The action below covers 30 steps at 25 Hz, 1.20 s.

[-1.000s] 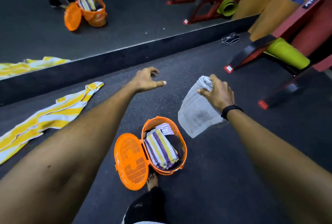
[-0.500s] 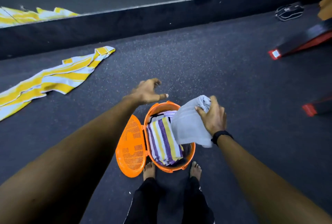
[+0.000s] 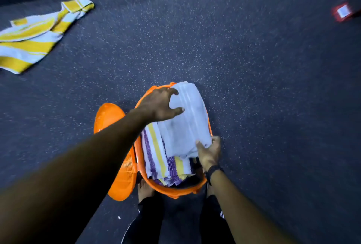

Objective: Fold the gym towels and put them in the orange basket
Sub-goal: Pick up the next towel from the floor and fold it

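No readable text anywhere.

The white tag on a red piece at the upper right edge is too blurred to show any letters or numbers. The white stripes on the dark trousers by the right leg carry no word or brand name. The towels, the basket and the floor show no lettering.
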### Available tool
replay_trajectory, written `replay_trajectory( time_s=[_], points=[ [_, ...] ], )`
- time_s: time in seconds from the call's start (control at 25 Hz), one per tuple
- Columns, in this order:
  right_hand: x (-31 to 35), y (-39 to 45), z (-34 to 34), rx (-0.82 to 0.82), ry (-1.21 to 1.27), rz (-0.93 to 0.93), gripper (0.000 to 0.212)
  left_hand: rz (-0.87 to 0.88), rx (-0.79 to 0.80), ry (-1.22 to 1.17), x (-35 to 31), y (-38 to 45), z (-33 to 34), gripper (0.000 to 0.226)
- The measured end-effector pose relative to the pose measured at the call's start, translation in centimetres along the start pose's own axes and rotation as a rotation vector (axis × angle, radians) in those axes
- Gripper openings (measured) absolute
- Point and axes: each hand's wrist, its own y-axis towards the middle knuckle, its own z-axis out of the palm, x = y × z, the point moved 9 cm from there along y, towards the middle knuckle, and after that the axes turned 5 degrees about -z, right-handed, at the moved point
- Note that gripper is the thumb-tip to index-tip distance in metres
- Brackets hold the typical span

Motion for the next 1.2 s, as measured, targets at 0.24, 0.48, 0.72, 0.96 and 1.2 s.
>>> replay_trajectory(
  time_s=[0.24, 0.48, 0.72, 0.96, 1.2],
  points=[
    [2.9, 1.1, 1.9, 0.007, -1.052, -0.68, 0.083, 0.025, 0.02, 0.265, 2.3, 4.8, 8.4, 0.087],
    [-1.4, 5.7, 7.6, 0.499, -1.307, -0.92, 0.132, 0.279, 0.092, 0.612, 2.3, 8.7, 14.2, 0.133],
    [-5.9, 9.2, 9.5, 0.48, -1.354, -0.901, 0.141, 0.328, 0.162, 0.602, 4.8, 13.4, 19.2, 0.148],
    [-6.5, 10.0, 10.3, 0.467, -1.36, -0.856, 0.148, 0.278, 0.142, 0.619, 5.3, 13.6, 19.2, 0.134],
    [3.7, 3.9, 5.4, 0.654, -1.089, -0.718, 0.108, 0.193, 0.103, 0.463, 2.2, 6.6, 7.5, 0.123]
  ],
)
